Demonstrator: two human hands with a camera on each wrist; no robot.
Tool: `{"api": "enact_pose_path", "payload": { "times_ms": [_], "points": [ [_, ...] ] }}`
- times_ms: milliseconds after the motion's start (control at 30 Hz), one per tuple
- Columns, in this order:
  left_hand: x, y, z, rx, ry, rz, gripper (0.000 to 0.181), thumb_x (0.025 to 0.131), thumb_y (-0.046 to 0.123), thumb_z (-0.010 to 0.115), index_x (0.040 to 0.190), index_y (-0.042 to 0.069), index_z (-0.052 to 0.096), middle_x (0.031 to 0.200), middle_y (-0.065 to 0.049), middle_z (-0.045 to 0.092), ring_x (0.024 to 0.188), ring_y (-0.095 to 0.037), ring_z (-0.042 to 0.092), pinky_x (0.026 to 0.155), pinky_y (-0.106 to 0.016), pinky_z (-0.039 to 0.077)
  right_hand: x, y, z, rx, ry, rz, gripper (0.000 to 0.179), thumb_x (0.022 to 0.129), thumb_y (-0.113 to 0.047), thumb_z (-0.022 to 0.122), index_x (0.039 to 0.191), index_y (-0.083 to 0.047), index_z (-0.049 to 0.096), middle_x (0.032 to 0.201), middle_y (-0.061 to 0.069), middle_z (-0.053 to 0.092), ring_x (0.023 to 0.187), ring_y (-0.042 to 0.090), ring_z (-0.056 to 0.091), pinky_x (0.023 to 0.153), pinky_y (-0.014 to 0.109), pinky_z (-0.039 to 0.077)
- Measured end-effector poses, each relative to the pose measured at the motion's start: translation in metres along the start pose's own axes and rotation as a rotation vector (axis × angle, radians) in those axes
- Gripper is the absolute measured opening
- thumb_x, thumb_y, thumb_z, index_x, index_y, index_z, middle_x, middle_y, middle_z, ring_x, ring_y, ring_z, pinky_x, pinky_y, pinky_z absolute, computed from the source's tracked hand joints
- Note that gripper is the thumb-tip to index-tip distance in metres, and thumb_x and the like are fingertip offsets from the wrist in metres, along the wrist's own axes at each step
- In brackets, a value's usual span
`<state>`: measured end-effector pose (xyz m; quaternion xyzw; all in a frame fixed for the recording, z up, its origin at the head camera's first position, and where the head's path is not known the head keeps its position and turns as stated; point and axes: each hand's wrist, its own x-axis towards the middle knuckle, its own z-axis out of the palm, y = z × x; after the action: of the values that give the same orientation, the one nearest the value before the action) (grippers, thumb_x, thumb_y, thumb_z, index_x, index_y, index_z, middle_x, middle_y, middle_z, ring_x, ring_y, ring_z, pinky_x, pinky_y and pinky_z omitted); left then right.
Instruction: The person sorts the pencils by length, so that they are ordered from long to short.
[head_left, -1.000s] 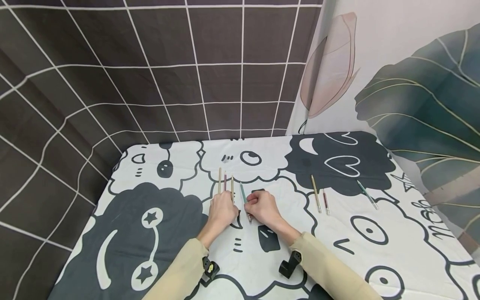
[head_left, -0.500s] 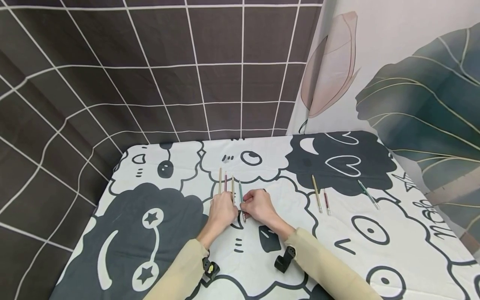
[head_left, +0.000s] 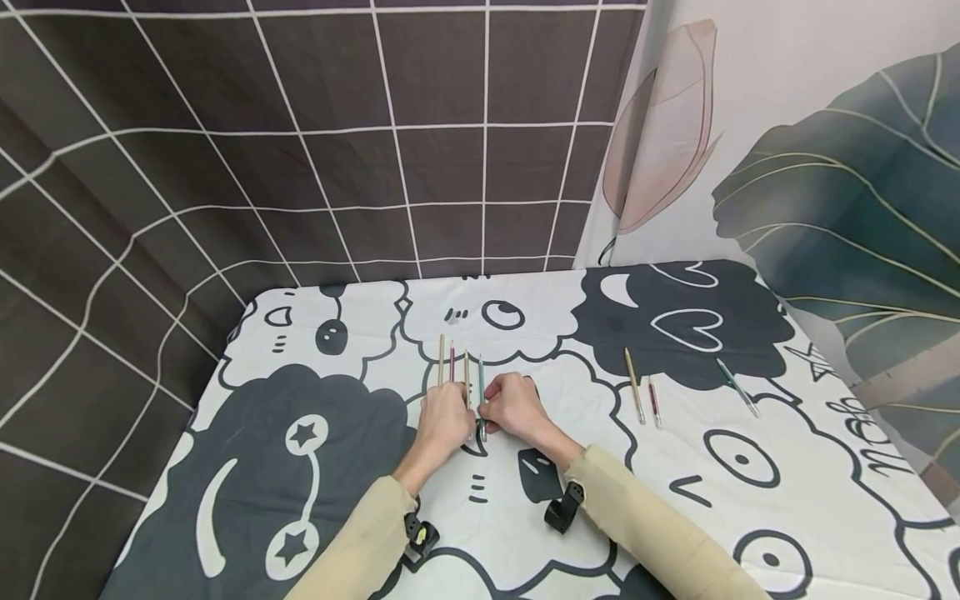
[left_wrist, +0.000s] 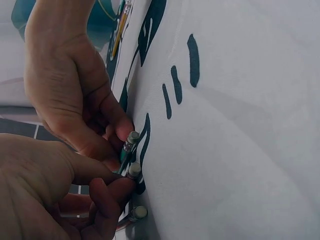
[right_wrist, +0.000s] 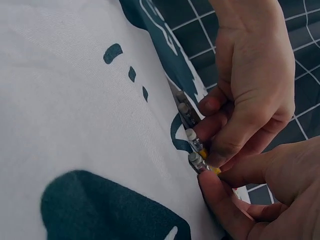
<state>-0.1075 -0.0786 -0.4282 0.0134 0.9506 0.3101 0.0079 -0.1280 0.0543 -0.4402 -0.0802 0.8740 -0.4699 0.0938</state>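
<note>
In the head view, several pencils lie side by side, pointing away from me. My right hand (head_left: 516, 410) pinches the teal pencil (head_left: 481, 375), the rightmost of the row. Just left of it, my left hand (head_left: 442, 418) covers the lower parts of a yellow pencil (head_left: 467, 367), a red pencil (head_left: 452, 358) and another yellow pencil (head_left: 441, 354). Up close in the right wrist view, the left thumb and forefinger pinch a pencil near its eraser (right_wrist: 191, 134). Beside it, the right fingertips (right_wrist: 212, 182) grip the teal pencil's eraser end (right_wrist: 196, 159).
Farther right on the patterned cloth (head_left: 675, 533) lie a yellow pencil (head_left: 633, 385), a red pencil (head_left: 655, 402) and a teal pencil (head_left: 737, 387), spread apart. A dark gridded curtain (head_left: 442, 167) hangs behind, and a leaf-print curtain (head_left: 840, 192) at the right.
My right hand has shifted left, bringing the teal pencil closer to the row and turning it from slanted to nearly parallel. My left hand has stayed in place.
</note>
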Motion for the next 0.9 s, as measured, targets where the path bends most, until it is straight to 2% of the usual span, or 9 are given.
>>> {"api": "enact_pose_path", "payload": {
  "times_ms": [900],
  "points": [
    [-0.0015,0.0005,0.0,0.03,0.012,0.068,0.023,0.075,-0.009,0.067,0.06,0.008,0.059,0.054,-0.001,0.053,0.047,-0.016,0.052,0.042,-0.026,0.041,-0.0016,-0.001,0.0001,-0.027,-0.002,-0.022,0.01,0.079,0.004,0.07,0.088,0.007,0.066,0.059,0.002,0.064,0.045,0.012,0.063,0.049,0.025,0.049]
  ]
}}
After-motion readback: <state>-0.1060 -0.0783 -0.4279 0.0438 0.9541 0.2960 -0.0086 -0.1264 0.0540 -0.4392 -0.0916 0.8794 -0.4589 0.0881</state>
